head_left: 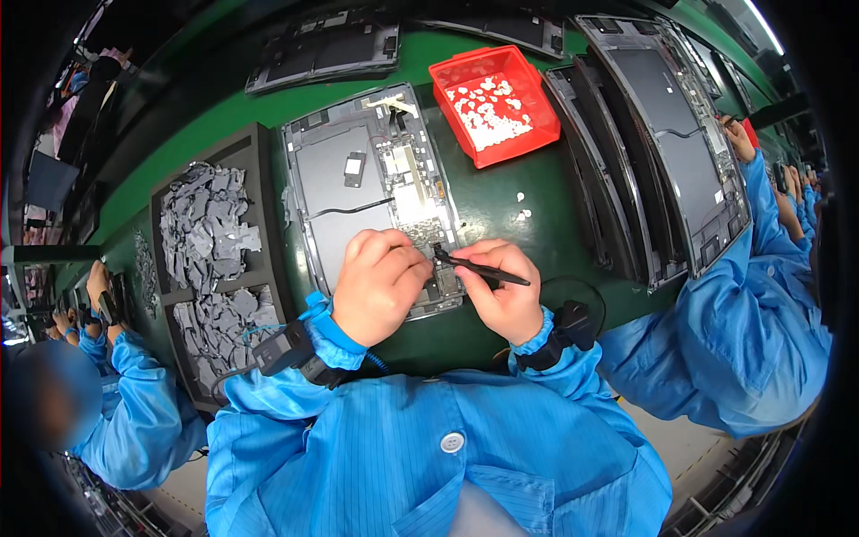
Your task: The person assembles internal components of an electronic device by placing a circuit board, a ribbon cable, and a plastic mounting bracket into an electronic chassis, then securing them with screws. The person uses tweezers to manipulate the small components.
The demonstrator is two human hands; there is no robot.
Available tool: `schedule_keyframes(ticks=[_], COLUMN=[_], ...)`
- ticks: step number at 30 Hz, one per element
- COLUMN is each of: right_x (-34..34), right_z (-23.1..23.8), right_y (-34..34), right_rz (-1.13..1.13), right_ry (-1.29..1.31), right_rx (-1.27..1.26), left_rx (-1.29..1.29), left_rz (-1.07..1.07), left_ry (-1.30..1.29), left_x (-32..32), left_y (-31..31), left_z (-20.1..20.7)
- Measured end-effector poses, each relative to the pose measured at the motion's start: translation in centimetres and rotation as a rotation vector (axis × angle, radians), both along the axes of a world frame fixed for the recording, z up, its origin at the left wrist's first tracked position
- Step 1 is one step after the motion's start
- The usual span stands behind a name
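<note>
An opened tablet-like device (333,166) lies in front of me, its inner boards and a black cable exposed. My right hand (506,295) grips black tweezers (492,271), whose tips reach a small black part near the device's lower right edge. Beside those tips, my left hand (380,285) rests over the lower part of the device with its fingers curled together. Whatever the left fingers hold, if anything, is hidden. A small black rectangular module (354,168) with a pale label sits on the device's grey panel.
At left, a dark compartmented tray (266,192) holds many grey pieces. A red bin (497,155) with small white bits stands beyond the device. Several similar devices (646,85) lean in a stack at right. Co-workers in blue sleeves (143,416) sit on both sides.
</note>
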State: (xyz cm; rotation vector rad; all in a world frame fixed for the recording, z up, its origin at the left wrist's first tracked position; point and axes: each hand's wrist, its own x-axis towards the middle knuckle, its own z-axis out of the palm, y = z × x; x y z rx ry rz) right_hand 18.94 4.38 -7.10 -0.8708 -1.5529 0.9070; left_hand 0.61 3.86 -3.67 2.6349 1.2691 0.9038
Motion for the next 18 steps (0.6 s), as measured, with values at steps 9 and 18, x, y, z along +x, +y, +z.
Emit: schedule_keyframes(ticks=[9,18], right_x=[-0.1,0.1], right_z=[0.3,0.0], right_y=[-0.1,-0.2], right_rz=[-0.019,0.013], right_ry=[-0.01,0.006], right_rx=[0.054,0.06], left_rx=[-0.007,0.01], left_rz=[0.007,0.042], left_ry=[0.111,0.161], left_x=[0.5,0.7], left_y=[-0.5,-0.2], left_z=[0.5,-0.2])
